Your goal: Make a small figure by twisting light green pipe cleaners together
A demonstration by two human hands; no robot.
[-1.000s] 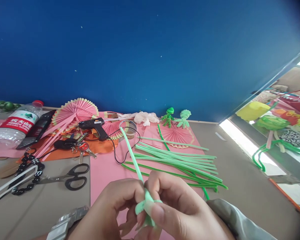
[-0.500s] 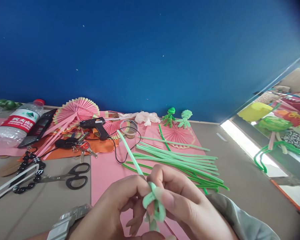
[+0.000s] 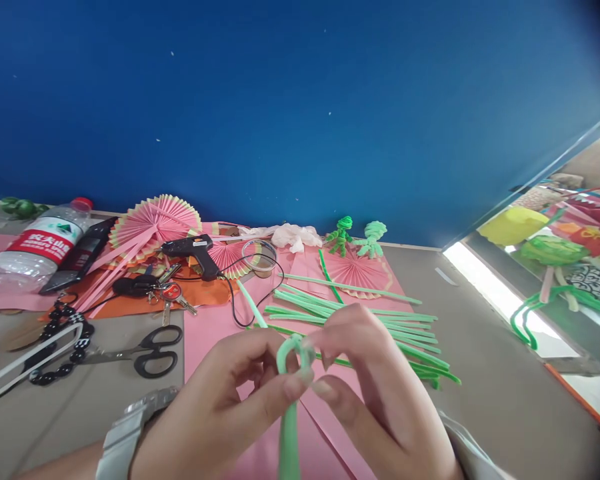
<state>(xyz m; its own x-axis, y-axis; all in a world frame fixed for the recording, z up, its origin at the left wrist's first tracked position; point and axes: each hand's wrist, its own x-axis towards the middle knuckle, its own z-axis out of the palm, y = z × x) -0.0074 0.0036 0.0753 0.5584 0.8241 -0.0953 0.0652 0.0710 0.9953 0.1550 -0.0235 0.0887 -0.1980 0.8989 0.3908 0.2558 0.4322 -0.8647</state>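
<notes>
A light green pipe cleaner (image 3: 289, 440) is bent into a small loop between my hands, low in the middle of the head view. One of its ends points up and left past my fingers, and a thicker green length hangs below the loop. My left hand (image 3: 235, 393) pinches the loop between thumb and fingers. My right hand (image 3: 375, 393) is at the loop's right side, its blurred index fingertip touching there, with its thumb held apart below. More pipe cleaners (image 3: 405, 325), light and darker green, lie in a loose pile behind my right hand.
Pink paper (image 3: 210, 353) covers the middle of the table. Two green pipe-cleaner figures (image 3: 341, 235) stand by the blue panel (image 3: 280, 120). Leftward lie a glue gun (image 3: 195, 252), keys (image 3: 173, 292), scissors (image 3: 153, 350), a beaded strap (image 3: 50, 379), pink paper fans (image 3: 155, 220) and a plastic bottle (image 3: 45, 243).
The loop has turned and risen slightly, and a green length now shows hanging below it. My right hand has lifted and its thumb has come off the loop. My left thumb now presses on it.
</notes>
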